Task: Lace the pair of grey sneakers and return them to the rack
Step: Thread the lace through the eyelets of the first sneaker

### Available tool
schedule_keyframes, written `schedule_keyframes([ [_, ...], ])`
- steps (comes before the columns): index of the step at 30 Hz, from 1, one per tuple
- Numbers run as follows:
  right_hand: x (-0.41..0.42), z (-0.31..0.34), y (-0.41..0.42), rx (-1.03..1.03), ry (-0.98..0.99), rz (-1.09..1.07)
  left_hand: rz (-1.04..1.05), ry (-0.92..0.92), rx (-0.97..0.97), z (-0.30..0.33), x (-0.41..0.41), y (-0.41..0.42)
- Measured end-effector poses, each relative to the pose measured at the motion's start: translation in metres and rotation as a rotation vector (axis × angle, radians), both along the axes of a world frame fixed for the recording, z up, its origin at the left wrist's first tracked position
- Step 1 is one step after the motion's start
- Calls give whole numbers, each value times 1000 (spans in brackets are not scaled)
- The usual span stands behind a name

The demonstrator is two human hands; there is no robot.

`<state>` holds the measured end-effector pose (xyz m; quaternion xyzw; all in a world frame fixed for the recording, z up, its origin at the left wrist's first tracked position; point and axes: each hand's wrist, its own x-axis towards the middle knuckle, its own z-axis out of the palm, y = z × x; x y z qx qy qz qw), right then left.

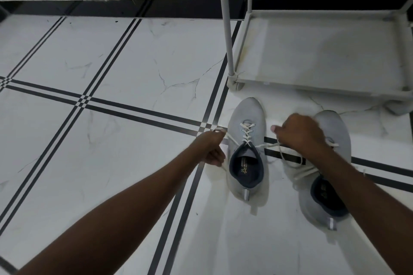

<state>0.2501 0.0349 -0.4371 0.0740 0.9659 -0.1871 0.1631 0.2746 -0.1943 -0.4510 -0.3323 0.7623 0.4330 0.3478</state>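
Head view looks down on my two grips, both pinching the white lace (249,138) of one grey sneaker. Between them sits the left sneaker (245,147) on the floor (111,118), toe away from me. My left hand (212,147) is closed on one lace end, drawn out to that side. My right hand (301,134) is closed on the other end, drawn across above the right sneaker (328,174), which lies just beside. Beyond both grips stands the rack (324,51), its bottom shelf bare.
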Motion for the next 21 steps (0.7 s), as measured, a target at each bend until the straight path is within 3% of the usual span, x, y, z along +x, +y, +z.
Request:
schedule_keyframes([
  [3,15,-16,-17,-341,-353,-147,124,197,52,-10,-7,12],
  [5,15,-22,-25,-610,-376,-416,176,336,32,-12,-13,19],
  [8,1,-17,-28,-995,-314,-735,222,358,291,2,-21,32],
  [10,-10,-3,-23,-1041,-204,-682,118,370,371,12,-21,40],
  [13,-22,23,-21,-1027,8,-398,-232,445,202,18,-21,50],
  [16,-33,34,-25,-1053,44,-203,-493,406,173,29,-24,58],
  [18,-38,32,-27,-1081,47,-144,-549,378,190,40,-29,56],
  [21,-35,22,-28,-1129,-47,-100,-473,329,294,48,-35,43],
])
